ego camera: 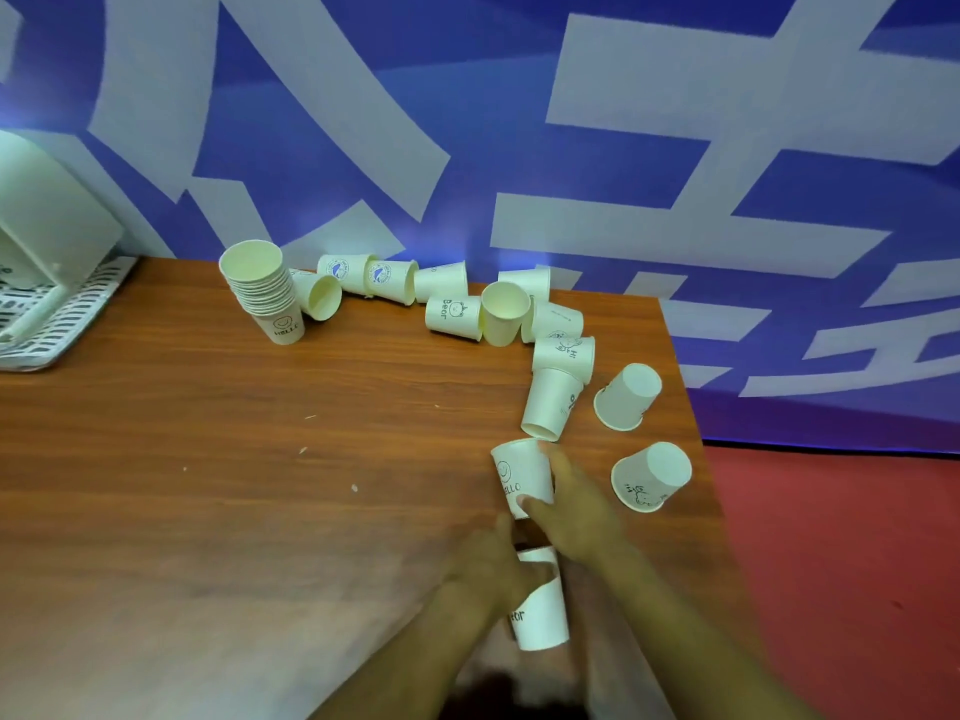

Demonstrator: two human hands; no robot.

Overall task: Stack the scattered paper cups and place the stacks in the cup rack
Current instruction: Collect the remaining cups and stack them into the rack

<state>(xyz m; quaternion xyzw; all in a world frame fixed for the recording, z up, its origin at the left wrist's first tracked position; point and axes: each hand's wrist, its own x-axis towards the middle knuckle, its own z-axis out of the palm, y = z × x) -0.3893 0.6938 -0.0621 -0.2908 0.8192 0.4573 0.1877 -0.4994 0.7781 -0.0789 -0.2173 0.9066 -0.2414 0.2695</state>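
Observation:
A stack of several white paper cups point(265, 288) stands upright at the back left of the wooden table point(234, 459). Several loose cups lie in a curved row from there to the right edge, some on their sides point(452, 317), some upside down point(652, 475). My right hand point(566, 506) grips a "HELLO" cup point(519, 475) near the table's right front. Just below it, my left hand point(488, 569) holds a "Bear" cup point(540, 610), its open mouth facing the HELLO cup.
A white slotted plastic cup rack point(57, 314) sits at the far left edge, under a white appliance point(47, 210). A blue and white banner hangs behind the table. Red floor point(857, 563) lies beyond the table's right edge.

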